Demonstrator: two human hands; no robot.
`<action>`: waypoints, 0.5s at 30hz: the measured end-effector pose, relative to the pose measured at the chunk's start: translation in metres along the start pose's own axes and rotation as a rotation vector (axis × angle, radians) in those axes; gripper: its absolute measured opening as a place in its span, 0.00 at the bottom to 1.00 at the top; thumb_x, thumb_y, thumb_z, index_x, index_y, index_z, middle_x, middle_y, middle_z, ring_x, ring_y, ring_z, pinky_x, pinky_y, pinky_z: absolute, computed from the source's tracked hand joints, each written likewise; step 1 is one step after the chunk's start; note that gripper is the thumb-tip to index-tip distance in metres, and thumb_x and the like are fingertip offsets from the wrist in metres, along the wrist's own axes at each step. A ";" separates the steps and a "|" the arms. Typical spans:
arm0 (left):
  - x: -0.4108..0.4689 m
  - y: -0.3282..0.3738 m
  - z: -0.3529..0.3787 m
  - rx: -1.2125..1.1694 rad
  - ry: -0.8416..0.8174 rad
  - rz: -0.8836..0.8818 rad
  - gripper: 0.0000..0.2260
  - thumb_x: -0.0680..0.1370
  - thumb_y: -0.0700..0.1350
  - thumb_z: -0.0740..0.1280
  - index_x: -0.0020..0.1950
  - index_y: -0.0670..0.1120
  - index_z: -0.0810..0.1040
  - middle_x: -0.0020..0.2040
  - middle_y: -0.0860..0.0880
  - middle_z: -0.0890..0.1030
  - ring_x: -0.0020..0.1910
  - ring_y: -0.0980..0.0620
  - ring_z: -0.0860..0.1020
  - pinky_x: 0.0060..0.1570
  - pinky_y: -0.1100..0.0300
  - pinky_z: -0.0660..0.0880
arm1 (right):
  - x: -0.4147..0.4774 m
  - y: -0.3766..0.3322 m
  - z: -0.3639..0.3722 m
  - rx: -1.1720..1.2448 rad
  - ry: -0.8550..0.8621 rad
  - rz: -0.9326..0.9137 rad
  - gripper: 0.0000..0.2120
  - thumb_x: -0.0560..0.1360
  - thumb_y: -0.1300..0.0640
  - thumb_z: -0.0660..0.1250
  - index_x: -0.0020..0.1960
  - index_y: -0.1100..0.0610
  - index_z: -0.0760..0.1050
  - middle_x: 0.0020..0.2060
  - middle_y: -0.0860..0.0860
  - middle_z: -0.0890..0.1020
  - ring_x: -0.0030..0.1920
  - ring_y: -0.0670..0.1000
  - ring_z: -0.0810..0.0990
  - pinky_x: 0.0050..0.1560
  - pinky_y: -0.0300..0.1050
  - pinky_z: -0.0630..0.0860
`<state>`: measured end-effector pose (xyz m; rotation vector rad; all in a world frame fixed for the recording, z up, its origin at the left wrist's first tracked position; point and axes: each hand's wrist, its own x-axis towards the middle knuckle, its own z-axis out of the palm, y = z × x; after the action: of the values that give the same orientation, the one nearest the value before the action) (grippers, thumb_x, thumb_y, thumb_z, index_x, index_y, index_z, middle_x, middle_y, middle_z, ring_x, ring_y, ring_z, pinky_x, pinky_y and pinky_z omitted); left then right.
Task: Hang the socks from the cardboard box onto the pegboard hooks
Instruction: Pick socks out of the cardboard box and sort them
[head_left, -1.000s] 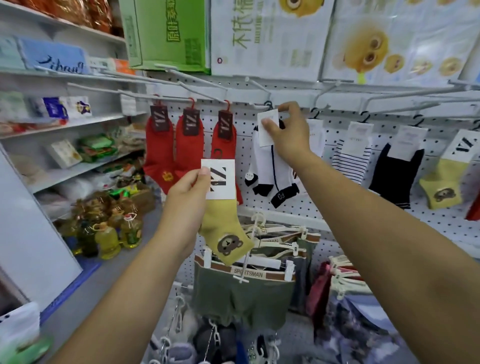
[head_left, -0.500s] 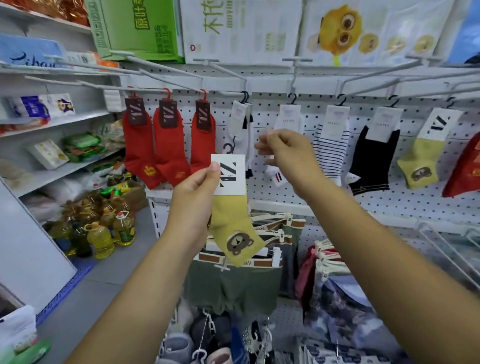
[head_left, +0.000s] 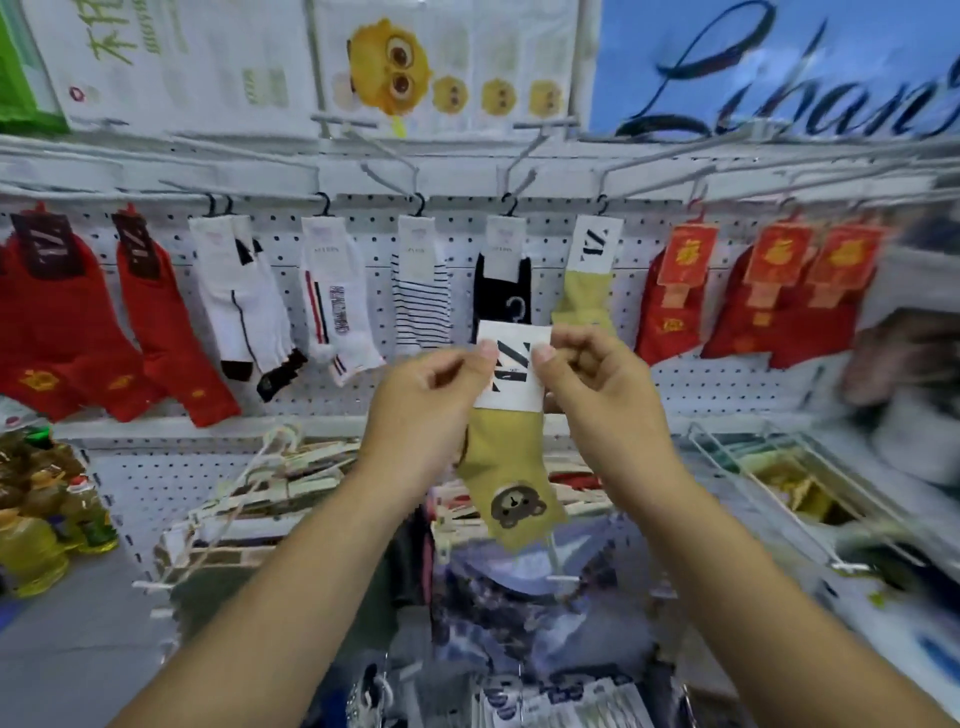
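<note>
Olive bear sock (head_left: 511, 467) held up before the pegboard (head_left: 363, 244), not yet hung.
The left hand (head_left: 431, 395) and right hand (head_left: 592, 384) each pinch a side of its white card header (head_left: 511, 374), and the sock dangles below the row of hung socks. The next move is probably to lift it and slip its small black hanger hook (head_left: 514, 306) over the peg holding the matching olive sock (head_left: 584, 296), up to the right.

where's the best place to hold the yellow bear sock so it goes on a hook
By the flat white card at its top, pinched from the two side edges, as the left hand and right hand do now. The yellow sock below hangs limp, and side pinches leave the small black hook above the card free.
</note>
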<state>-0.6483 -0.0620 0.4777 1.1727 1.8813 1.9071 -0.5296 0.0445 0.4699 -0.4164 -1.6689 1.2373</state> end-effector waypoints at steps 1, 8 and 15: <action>0.005 0.003 0.014 0.007 0.013 0.029 0.07 0.80 0.54 0.70 0.51 0.54 0.87 0.47 0.53 0.88 0.50 0.56 0.85 0.51 0.57 0.82 | 0.006 0.002 -0.016 -0.012 0.010 0.004 0.07 0.80 0.56 0.69 0.56 0.58 0.78 0.44 0.55 0.83 0.43 0.49 0.83 0.42 0.44 0.83; 0.068 0.031 0.058 0.209 0.185 0.186 0.28 0.80 0.54 0.71 0.77 0.50 0.68 0.74 0.52 0.73 0.72 0.56 0.71 0.67 0.60 0.68 | 0.068 0.018 -0.094 -0.130 0.139 -0.028 0.02 0.80 0.52 0.69 0.52 0.48 0.76 0.48 0.56 0.84 0.50 0.57 0.84 0.51 0.61 0.82; 0.107 0.056 0.077 0.214 0.241 0.195 0.25 0.78 0.54 0.72 0.74 0.55 0.71 0.72 0.54 0.74 0.72 0.57 0.71 0.66 0.61 0.67 | 0.151 0.017 -0.103 -0.213 0.187 -0.133 0.05 0.80 0.51 0.68 0.55 0.50 0.75 0.45 0.42 0.78 0.45 0.42 0.77 0.48 0.44 0.77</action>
<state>-0.6479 0.0562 0.5592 1.2799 2.2179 2.0704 -0.5166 0.2175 0.5308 -0.5244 -1.6440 0.8990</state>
